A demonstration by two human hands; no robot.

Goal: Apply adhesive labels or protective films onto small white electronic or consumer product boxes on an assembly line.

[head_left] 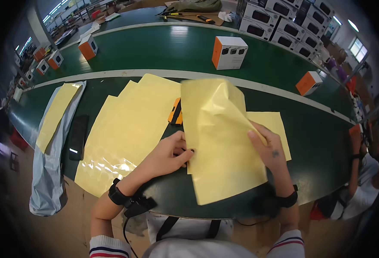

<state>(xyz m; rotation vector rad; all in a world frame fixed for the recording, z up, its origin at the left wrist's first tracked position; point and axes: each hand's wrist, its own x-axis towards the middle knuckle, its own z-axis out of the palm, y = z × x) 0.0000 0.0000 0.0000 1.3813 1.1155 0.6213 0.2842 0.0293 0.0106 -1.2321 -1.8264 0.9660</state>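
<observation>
Green work table (314,142), curved by the lens; a green conveyor belt (176,47) runs behind it.

Left hand (168,155): fingers curled narrow, fingertips pressed at the left edge of a yellow sheet (224,146), pinching or pinning it near mid-height. Whether the thumb grips under the edge cannot be told.

Right hand (269,148): lies flat on the same sheet's right side, fingers fairly straight, index tip near a fold line. It appears to press rather than grasp.

The sheet sits in front of the person, between both hands, partly lifted and creased at the top, its lower corner reaching the near table edge.

To the left: a stack of yellow sheets (125,129), glossy, fanned out, flat on the table. A second sheet shows under the right hand (279,124).

Orange-and-black tool (175,112) lies between stack and held sheet.

Far left: grey bag (47,180) hanging over the table edge, yellow sheet on top of it; dark phone (78,137) beside it.

On the belt: white-and-orange boxes (229,52), spaced well apart.

Black bands on both wrists.
</observation>
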